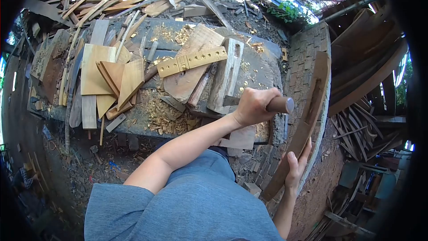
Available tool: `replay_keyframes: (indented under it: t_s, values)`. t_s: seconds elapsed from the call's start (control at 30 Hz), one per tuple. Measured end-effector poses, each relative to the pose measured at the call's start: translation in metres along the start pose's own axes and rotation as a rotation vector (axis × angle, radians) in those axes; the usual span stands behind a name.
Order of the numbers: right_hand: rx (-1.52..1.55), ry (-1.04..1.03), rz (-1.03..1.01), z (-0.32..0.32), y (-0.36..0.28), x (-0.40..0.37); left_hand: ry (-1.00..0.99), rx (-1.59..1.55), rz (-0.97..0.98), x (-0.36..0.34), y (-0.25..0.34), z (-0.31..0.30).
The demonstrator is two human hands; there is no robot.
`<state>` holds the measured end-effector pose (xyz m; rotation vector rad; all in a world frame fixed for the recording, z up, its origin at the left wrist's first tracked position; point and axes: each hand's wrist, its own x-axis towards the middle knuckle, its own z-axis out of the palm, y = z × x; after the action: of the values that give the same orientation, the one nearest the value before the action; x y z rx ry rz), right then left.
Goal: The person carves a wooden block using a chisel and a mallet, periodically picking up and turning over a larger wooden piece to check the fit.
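My left hand (pixel 256 106) is closed around a thick round wooden handle (pixel 280 105), whose end points right. A flat grey piece (pixel 231 101), perhaps its blade, shows on the other side of the fist. At the lower right, my right hand (pixel 295 167) grips a long brown board (pixel 301 134) near its lower end, thumb on the front and fingers behind the edge. The board stands tilted and has a slot cut in its upper part. Left of my left hand lies a pale slotted wooden block (pixel 226 76).
A worn workbench (pixel 263 78) bears wood chips, a yellow drilled strip (pixel 192 61) and cut wooden pieces (pixel 99 69). Scrap wood (pixel 107 0) is heaped behind it. A low brick wall (pixel 307 44) runs along the right; more boards (pixel 365 67) lie beyond it.
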<state>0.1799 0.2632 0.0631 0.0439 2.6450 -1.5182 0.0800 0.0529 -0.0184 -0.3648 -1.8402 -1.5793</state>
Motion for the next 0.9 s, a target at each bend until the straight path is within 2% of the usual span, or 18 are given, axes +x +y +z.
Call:
replay_keyframes:
  t_s: [0.03,0.1,0.13,0.17,0.2,0.27,0.43,0.53,0.57,0.67,0.73,0.87,0.9]
  values:
    - [0.032,0.065,0.003,-0.002,0.008,0.0,0.027,-0.045,-0.03,0.004,-0.004,-0.005]
    - [0.078,0.066,0.062,0.0,0.007,-0.001,0.197,-0.109,-0.047,0.019,-0.014,-0.022]
    - [0.125,0.075,0.122,0.0,0.008,-0.004,0.285,-0.041,-0.157,0.028,-0.015,-0.037]
    - [0.134,0.09,0.126,0.0,0.013,-0.007,0.364,-0.1,-0.325,0.036,-0.025,-0.047]
    - [0.106,0.111,0.093,0.0,0.021,-0.009,0.465,-0.161,-0.39,0.04,-0.039,-0.056]
    - [0.088,0.121,0.058,0.003,0.028,-0.008,0.538,-0.297,-0.395,0.048,-0.048,-0.073]
    - [0.113,0.113,0.074,0.009,0.028,-0.009,0.419,-0.305,-0.252,0.047,-0.029,-0.065]
    - [0.113,0.1,0.067,0.012,0.029,-0.008,0.372,-0.235,-0.275,0.037,-0.028,-0.054]
    - [0.111,0.103,0.066,0.012,0.029,-0.008,0.377,-0.166,-0.218,0.034,-0.026,-0.051]
    - [0.118,0.061,0.075,0.012,0.036,-0.01,0.351,-0.104,-0.212,0.03,-0.024,-0.048]
    - [-0.003,0.092,-0.051,0.011,0.054,-0.008,0.354,-0.119,-0.223,0.03,-0.023,-0.048]
    - [-0.004,0.071,-0.05,0.017,0.043,-0.005,0.349,-0.09,-0.212,0.027,-0.022,-0.049]
    - [0.045,0.038,0.011,0.018,0.031,-0.005,0.349,-0.089,-0.214,0.025,-0.02,-0.048]
